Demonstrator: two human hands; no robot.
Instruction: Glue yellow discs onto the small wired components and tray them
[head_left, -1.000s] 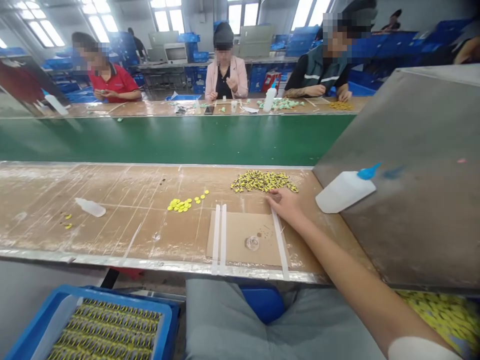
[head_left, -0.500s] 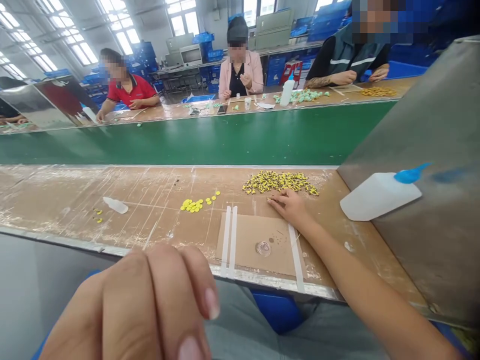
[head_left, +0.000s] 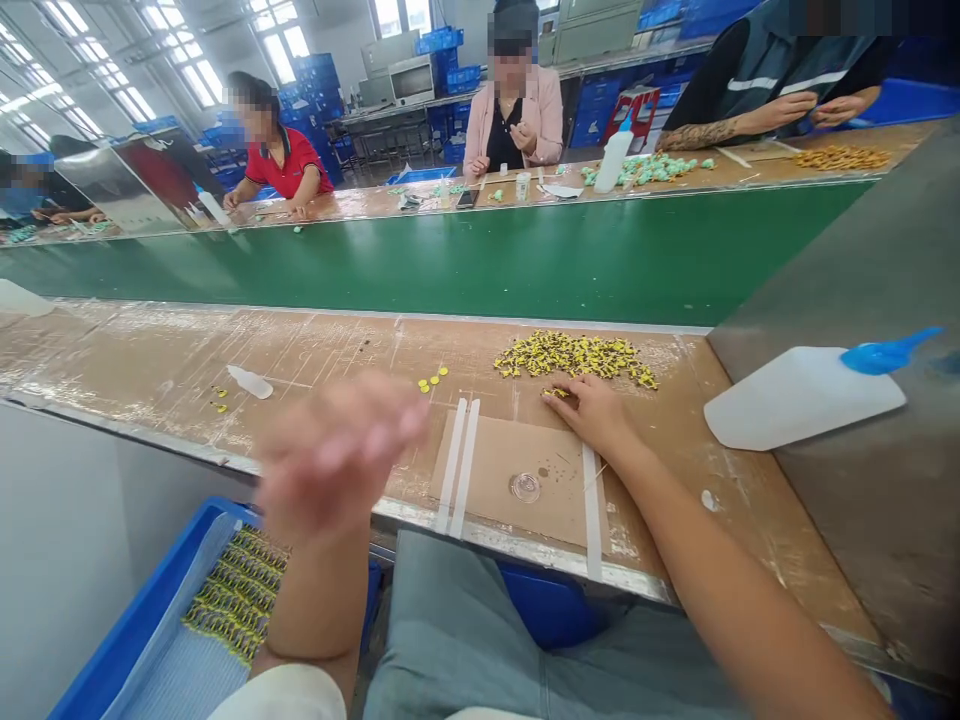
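Observation:
My right hand (head_left: 596, 412) rests on the table in front of a pile of small yellow-and-black pieces (head_left: 577, 355). Its thumb and fingertips close around one such piece at the pile's near edge. Smeared by motion, my left hand (head_left: 337, 450) hangs above the front edge of the table, and its fingers cannot be made out. Beyond it lie several flat yellow discs (head_left: 433, 381), partly hidden by this hand. A small round clear dish (head_left: 526, 487) sits on a cardboard sheet (head_left: 502, 450) with white tape strips.
A large white bottle with a blue nozzle (head_left: 802, 398) lies by the metal partition (head_left: 862, 270) at right. A small white bottle (head_left: 250, 381) lies at left. Below stands a blue bin (head_left: 135, 625) with rows of yellow-and-black pieces. People work across the green belt (head_left: 420, 260).
My left hand has moved up and away from the camera, towards the yellow discs. The blue bin has come into view. My right hand stays by the pile, fingers a little wider apart.

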